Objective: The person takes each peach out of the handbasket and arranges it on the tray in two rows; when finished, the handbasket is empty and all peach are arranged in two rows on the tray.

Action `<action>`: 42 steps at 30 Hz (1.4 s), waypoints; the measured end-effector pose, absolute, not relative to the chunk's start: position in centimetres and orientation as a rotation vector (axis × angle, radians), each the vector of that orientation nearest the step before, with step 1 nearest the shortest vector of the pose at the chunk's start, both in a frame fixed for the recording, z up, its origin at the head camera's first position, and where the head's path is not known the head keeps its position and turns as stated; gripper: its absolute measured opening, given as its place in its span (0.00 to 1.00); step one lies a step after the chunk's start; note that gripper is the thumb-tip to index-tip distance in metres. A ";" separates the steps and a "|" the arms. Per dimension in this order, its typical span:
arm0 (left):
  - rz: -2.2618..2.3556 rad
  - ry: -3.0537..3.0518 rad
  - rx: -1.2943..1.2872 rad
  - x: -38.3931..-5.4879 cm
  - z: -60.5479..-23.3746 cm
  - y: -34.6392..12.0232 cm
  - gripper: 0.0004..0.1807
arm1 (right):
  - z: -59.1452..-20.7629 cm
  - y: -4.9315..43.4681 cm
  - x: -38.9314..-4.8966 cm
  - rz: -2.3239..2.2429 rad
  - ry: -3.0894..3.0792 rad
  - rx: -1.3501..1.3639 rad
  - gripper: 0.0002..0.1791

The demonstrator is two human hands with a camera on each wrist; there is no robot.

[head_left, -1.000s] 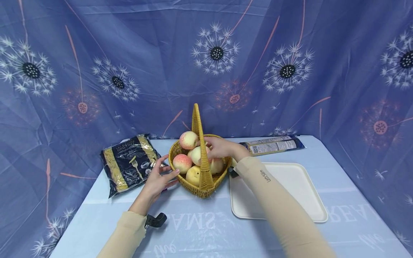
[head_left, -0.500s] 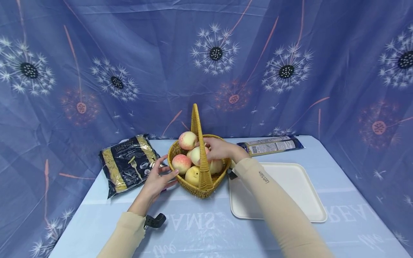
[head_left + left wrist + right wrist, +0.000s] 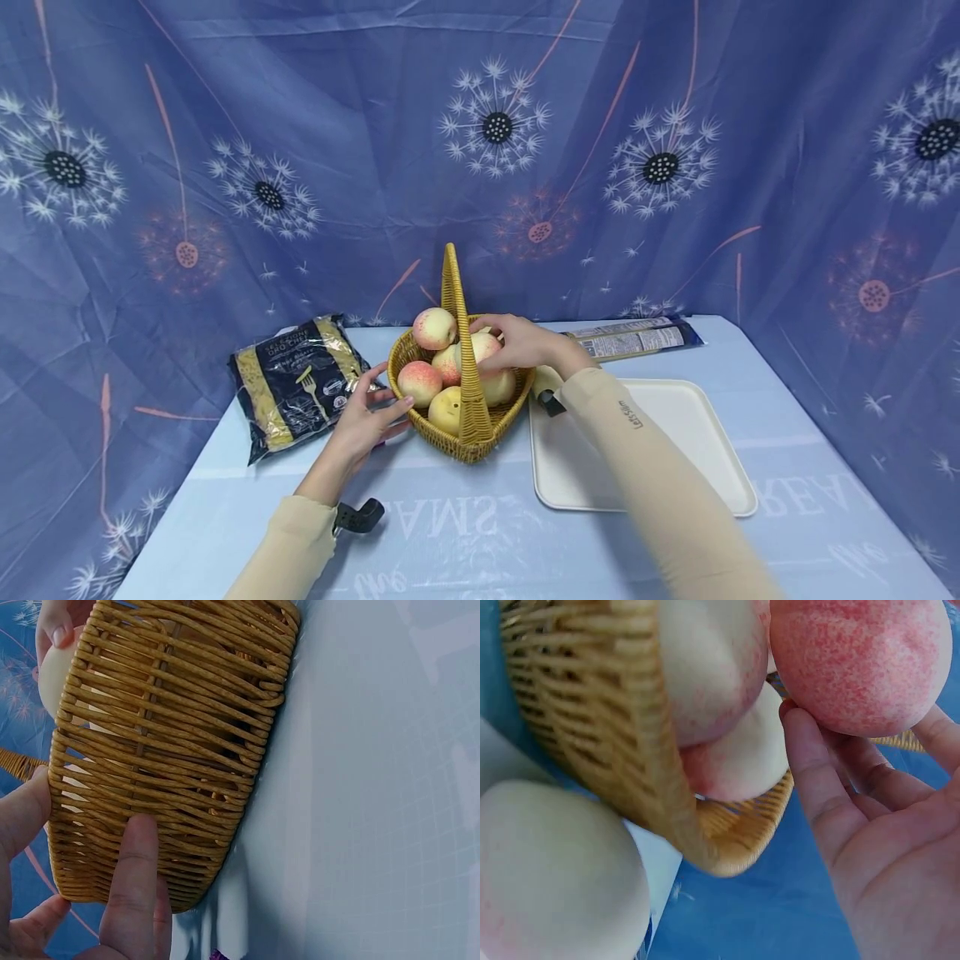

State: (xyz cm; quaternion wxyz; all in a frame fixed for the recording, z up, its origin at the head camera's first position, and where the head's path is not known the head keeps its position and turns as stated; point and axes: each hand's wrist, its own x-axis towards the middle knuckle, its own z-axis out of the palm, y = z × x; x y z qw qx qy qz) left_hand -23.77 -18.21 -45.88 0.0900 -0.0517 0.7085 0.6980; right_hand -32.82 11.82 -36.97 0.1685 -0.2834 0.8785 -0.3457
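A wicker basket (image 3: pixel 472 450) with an upright handle (image 3: pixel 467 367) stands mid-table, heaped with several peaches (image 3: pixel 420 383). My right hand (image 3: pixel 521 343) is over its right side, thumb and fingers around a peach (image 3: pixel 862 664) with red speckled skin. That peach sits just right of the handle, above the others; whether it touches them I cannot tell. My left hand (image 3: pixel 363 425) rests on the basket's left side, thumb at the rim and fairly straight fingers (image 3: pixel 135 877) against the outer weave. Another peach (image 3: pixel 559 874) lies outside the basket, partly behind my right wrist in the head view.
A white tray (image 3: pixel 675 442) lies right of the basket, under my right forearm. Behind it is a long dark-blue packet (image 3: pixel 637 337). A dark pasta bag (image 3: pixel 300 383) lies to the left, near my left fingers. A patterned blue cloth (image 3: pixel 360 167) hangs behind the table.
My right hand has moved slightly right with the peach, which now shows more fully beside the handle. The left hand stays on the basket. The whole head view has shifted slightly.
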 end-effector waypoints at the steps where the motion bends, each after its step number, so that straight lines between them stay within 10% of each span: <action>1: 2.076 2.108 -0.154 -23.8 -45.9 -18.2 0.47 | -37.0 12.1 -32.8 -0.992 2.501 -0.806 0.39; 42: 2.062 2.108 -0.149 -24.0 -46.0 -18.2 0.48 | -39.1 27.0 -30.0 -1.235 2.614 -0.523 0.40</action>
